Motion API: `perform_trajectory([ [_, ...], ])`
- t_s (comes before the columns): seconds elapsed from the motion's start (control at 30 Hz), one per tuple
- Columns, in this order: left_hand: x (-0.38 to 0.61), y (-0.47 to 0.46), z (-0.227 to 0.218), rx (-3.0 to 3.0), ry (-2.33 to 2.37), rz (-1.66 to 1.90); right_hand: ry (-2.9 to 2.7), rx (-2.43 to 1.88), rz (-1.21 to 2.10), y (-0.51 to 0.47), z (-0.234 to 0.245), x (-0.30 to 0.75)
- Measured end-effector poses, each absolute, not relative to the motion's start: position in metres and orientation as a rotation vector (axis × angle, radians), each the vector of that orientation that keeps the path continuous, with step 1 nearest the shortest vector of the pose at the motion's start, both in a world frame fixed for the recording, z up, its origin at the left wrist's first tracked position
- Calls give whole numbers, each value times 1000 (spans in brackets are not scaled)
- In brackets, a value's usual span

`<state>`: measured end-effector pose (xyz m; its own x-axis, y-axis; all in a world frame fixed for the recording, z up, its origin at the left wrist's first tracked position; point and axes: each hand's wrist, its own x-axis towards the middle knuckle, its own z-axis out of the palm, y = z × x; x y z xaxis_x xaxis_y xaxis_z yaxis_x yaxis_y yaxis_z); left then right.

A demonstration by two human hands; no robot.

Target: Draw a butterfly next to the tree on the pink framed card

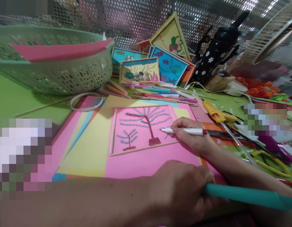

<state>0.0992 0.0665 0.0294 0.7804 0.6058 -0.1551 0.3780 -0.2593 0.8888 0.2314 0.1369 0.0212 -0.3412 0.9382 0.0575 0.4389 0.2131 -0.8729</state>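
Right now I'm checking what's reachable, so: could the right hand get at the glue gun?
Probably yes: the glue gun lies just beyond the right hand, its body uncovered, though that hand holds a marker.

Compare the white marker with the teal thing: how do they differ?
Colour: the white marker has a dark red end; the teal thing is teal wherever it shows.
Hold: the right hand has the marker; the left hand has the teal thing.
Extent: the marker shows tip to end; the teal thing runs out of frame.
Shared: both are long, slim and held.
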Motion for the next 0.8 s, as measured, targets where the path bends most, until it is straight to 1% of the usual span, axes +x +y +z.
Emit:
perform_trajectory([
  [0.3,100,67,30,1882,759,254,-1916,-1265,1084,136,19,232],
  [0.63,99,67,27,1879,745,283,-1962,-1271,1038,136,22,229],
  [0.8,99,67,30,1889,760,264,-1951,-1234,1076,136,21,231],
])
